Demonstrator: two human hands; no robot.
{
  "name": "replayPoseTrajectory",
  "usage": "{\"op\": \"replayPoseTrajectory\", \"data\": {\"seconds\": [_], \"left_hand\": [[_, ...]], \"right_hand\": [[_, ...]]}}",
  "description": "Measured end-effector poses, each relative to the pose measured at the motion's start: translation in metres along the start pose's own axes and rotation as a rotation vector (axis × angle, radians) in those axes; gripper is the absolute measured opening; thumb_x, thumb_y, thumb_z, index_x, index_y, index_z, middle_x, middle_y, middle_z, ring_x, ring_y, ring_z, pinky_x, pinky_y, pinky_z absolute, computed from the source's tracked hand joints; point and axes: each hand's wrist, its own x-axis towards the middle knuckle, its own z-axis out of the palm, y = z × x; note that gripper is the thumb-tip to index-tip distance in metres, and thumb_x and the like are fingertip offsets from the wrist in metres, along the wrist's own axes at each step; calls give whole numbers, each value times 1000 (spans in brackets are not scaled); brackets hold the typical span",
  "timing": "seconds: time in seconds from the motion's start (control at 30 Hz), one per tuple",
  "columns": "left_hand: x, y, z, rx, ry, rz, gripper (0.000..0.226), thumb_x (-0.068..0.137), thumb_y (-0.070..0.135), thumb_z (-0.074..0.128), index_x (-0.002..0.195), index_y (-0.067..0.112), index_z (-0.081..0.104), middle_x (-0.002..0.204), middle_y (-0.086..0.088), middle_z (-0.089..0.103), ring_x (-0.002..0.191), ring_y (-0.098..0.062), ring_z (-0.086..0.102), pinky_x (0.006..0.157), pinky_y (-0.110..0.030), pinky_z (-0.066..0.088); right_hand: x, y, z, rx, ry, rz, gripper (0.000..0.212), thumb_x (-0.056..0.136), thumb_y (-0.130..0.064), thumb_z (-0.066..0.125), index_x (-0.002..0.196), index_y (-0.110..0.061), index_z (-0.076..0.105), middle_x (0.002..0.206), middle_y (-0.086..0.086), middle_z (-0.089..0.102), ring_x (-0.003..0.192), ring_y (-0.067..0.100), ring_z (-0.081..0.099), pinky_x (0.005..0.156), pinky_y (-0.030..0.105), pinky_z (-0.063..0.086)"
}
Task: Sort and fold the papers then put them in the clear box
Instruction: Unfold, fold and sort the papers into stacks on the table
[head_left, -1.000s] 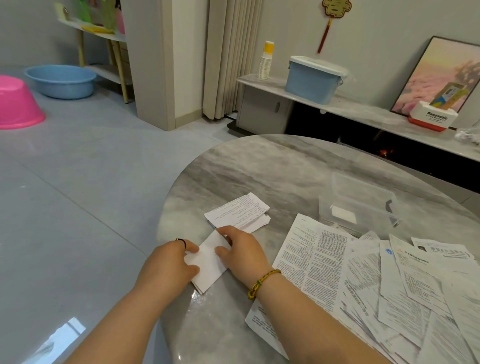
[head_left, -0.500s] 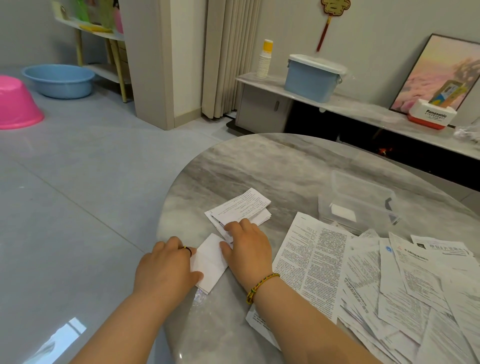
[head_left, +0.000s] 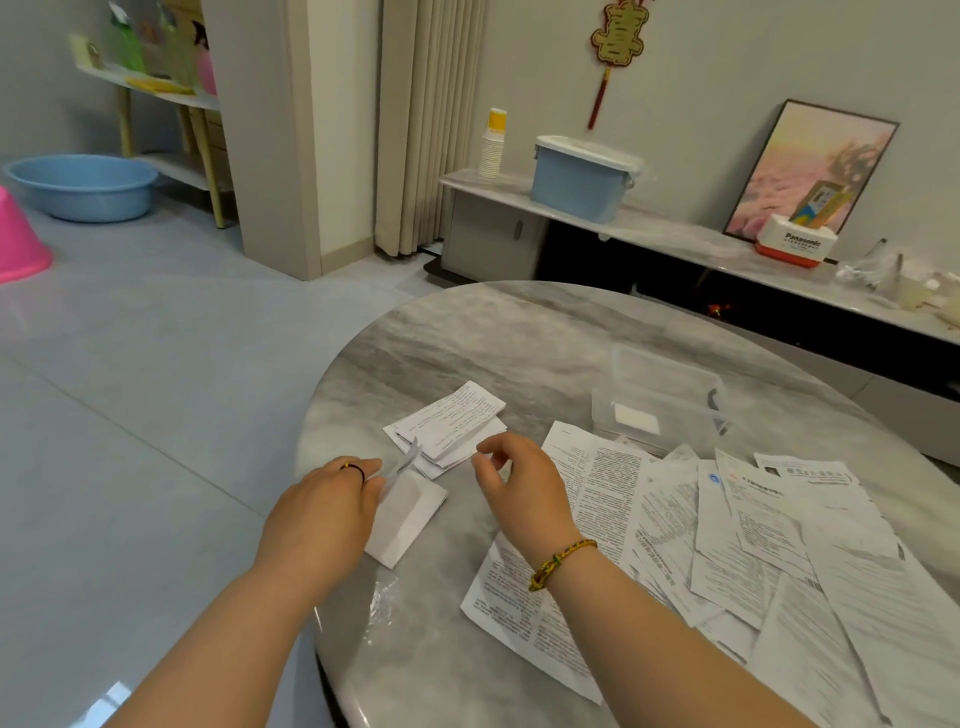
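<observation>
A small folded white paper (head_left: 413, 517) lies near the round table's left edge. My left hand (head_left: 319, 514) pinches its left side, and one flap stands up by my fingertips. Hovering just right of it, my right hand (head_left: 519, 483) has loosely curled fingers and holds nothing. Just beyond both hands sits a stack of folded printed papers (head_left: 457, 418). The clear box (head_left: 670, 379) stands farther right with one folded paper (head_left: 636, 418) inside. Several unfolded printed sheets (head_left: 753, 545) are spread across the table's right side.
The marble table (head_left: 467, 338) drops off to grey floor on the left. Behind it a low shelf carries a blue lidded tub (head_left: 576, 182), a stack of cups (head_left: 492, 145) and a white-and-red box (head_left: 795, 241). Blue and pink basins sit on the floor at far left.
My right hand has lifted off the folded paper and drawn back to the right. My left hand now pinches the paper, and a flap has risen.
</observation>
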Motion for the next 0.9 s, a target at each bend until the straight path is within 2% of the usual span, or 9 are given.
{"op": "replayPoseTrajectory", "data": {"seconds": [0.03, 0.17, 0.27, 0.37, 0.47, 0.57, 0.7, 0.9], "left_hand": [[-2, 2, -1, -16, 25, 2, 40, 100, 27, 28, 137, 20, 40, 142, 5, 41, 127, -16, 42, 98, -23, 34], [-10, 16, -6, -55, 106, 57, 39, 98, 26, 34, 134, 18, 46, 141, 3, 44, 126, -18, 43, 97, -25, 35], [-21, 36, -2, -64, 93, 165, 38, 96, 25, 41, 133, 18, 47, 141, 3, 44, 127, -17, 42, 102, -23, 32], [-29, 57, 12, -25, 24, 288, 39, 95, 28, 43, 133, 21, 47, 141, 7, 43, 129, -13, 41, 105, -22, 29], [-38, 77, 31, 24, -104, 399, 40, 97, 33, 37, 136, 28, 40, 142, 16, 38, 129, -4, 38, 102, -15, 28], [-46, 94, 48, 54, -190, 461, 41, 97, 35, 36, 137, 31, 37, 144, 17, 34, 132, -2, 34, 104, -15, 26], [-50, 112, 68, 71, -232, 496, 44, 98, 35, 35, 141, 30, 31, 150, 16, 24, 137, -3, 25, 107, -14, 22], [-54, 124, 97, 186, -341, 480, 59, 97, 41, 33, 147, 29, 4, 156, 9, -5, 144, -10, 1, 115, -23, 7]], "right_hand": [[-5, 1, -7, 2, 7, 9, 20, 91, -22, 49, 104, -12, 61, 88, -8, 49, 85, 7, 44, 61, 9, 32], [-28, 19, -38, -36, 19, 62, 16, 91, -18, 50, 98, -12, 63, 80, -11, 49, 75, 5, 45, 65, 15, 34], [-50, 41, -66, -50, 39, 152, 11, 91, -17, 52, 95, -15, 61, 75, -17, 47, 63, -1, 41, 61, 12, 34], [-73, 63, -95, -87, 50, 270, 6, 89, -16, 54, 93, -17, 59, 78, -11, 50, 63, 0, 41, 62, 16, 34], [-93, 88, -123, -134, 88, 383, 17, 88, -16, 57, 103, -10, 62, 89, -2, 53, 84, 14, 51, 73, 19, 34], [-110, 110, -148, -181, 156, 471, 21, 88, -17, 57, 108, -10, 62, 103, 4, 57, 111, 20, 46, 81, 20, 33], [-125, 141, -172, -151, 278, 637, 24, 89, -19, 56, 110, -8, 61, 122, 11, 52, 122, 26, 36, 96, 29, 32], [-126, 175, -199, -217, 406, 811, 37, 90, -24, 54, 123, -7, 54, 135, 14, 44, 129, 31, 31, 104, 37, 30]]}}
